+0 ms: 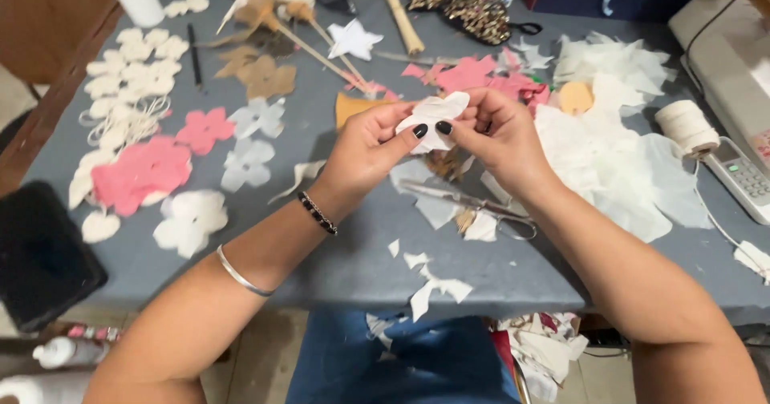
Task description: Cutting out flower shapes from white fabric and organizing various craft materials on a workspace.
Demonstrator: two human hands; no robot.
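I am pinching a white flower-shaped fabric piece (434, 119) between both hands, my left hand (370, 149) and right hand (499, 135) closing on it with thumbs and fingertips, holding it up above the grey tabletop (337, 252). It is lying roughly flat, facing up toward me, its longer span running left to right between my hands. I am judging the work well along: many cut flowers, white (191, 221), pink (141, 171) and pale grey (248, 163), are lying at my left, while a heap of uncut white fabric (618, 163) is waiting at my right, with scissors (473, 205) just under my hands.
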